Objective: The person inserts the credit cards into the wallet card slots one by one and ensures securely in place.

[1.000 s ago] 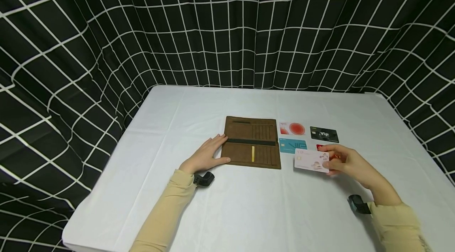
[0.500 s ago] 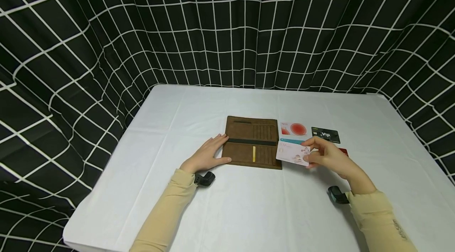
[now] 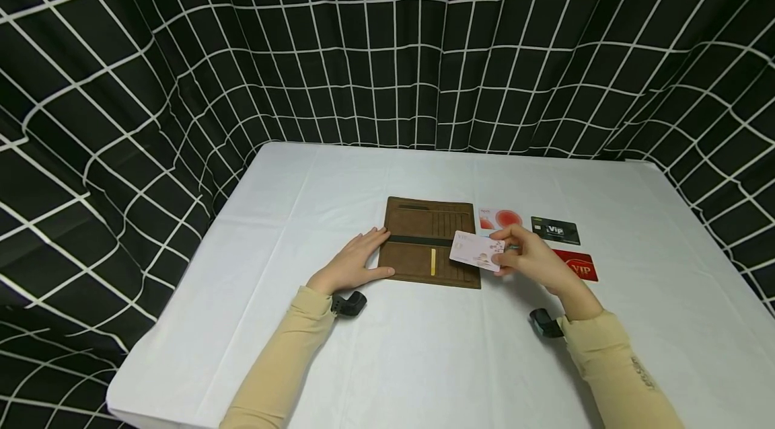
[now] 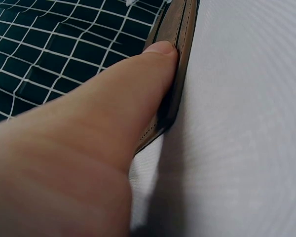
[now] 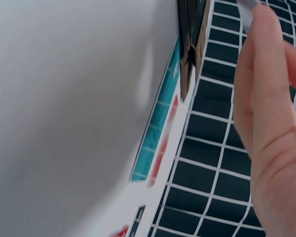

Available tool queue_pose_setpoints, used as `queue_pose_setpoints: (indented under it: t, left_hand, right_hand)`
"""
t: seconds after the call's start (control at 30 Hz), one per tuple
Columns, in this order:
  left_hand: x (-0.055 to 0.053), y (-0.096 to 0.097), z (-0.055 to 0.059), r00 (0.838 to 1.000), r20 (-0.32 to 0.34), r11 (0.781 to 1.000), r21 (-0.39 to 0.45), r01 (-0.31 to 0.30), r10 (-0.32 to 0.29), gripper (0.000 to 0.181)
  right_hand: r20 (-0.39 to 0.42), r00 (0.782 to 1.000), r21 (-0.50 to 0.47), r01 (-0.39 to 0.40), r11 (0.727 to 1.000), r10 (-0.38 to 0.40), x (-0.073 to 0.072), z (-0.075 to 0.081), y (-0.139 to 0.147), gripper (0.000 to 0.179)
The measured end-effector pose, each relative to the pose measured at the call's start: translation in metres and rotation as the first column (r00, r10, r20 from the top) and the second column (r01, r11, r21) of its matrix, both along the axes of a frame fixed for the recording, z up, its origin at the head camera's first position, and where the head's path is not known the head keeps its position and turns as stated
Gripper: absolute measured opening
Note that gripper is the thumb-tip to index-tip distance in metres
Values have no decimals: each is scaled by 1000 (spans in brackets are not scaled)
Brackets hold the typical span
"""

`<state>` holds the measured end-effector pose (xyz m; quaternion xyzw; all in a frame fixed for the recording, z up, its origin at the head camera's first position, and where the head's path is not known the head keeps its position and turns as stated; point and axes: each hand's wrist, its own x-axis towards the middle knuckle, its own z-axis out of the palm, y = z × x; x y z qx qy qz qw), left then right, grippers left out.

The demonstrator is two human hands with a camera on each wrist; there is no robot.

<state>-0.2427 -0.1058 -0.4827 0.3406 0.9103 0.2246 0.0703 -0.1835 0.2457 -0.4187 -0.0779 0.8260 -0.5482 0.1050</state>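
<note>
A brown wallet [image 3: 418, 220] lies opened flat on the white table, with card slots and a yellow strip on its near half. My left hand [image 3: 351, 263] rests on the wallet's left edge with fingers straight; in the left wrist view its thumb [image 4: 160, 61] presses the leather rim. Between thumb and fingers, my right hand [image 3: 533, 259] pinches a pale pink VIP card [image 3: 475, 251] by its right end. That card is held over the wallet's near right part and overlaps the slots there.
Right of the wallet lie a white card with a red circle [image 3: 507, 218], a black VIP card [image 3: 556, 230] and a red VIP card [image 3: 580, 265]. A teal card [image 5: 155, 126] shows in the right wrist view. A black gridded curtain [image 3: 363, 46] surrounds the table [image 3: 303, 187].
My right hand has carried the pink card leftward from above the other cards to over the wallet, uncovering the red card. The left hand keeps its place on the wallet.
</note>
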Motion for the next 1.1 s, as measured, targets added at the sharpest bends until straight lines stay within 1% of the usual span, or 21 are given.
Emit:
queue_pose_setpoints:
  t: [0.17,0.33,0.53,0.63,0.77,1.0,1.1]
  left_hand:
    - [0,0,1,1000,8,1000,-2,4,-4,82]
    - [0,1,1,1000,9,1000,9,6,-6,82]
    - [0,2,3,1000,11,1000,8,4,-4,81]
    - [0,2,4,1000,7,1000,16,4,-4,81]
    - [0,2,4,1000,5,1000,17,5,-5,80]
    - [0,1,4,1000,9,1000,10,5,-5,81]
    - [0,0,3,1000,10,1000,8,4,-4,81]
  right_hand:
    - [17,999,1,45,999,-45,-3,-2,-8,42]
    - [37,998,-13,48,999,-47,-6,-4,-13,43]
    - [19,998,2,59,998,-59,-10,-8,-18,38]
    - [6,997,26,73,997,-73,-10,-8,-22,36]
    - [11,996,39,84,996,-84,-9,-7,-26,36]
    - [57,993,27,104,994,-105,-7,-6,-31,37]
    - [73,994,1,80,997,-80,-6,-7,-32,38]
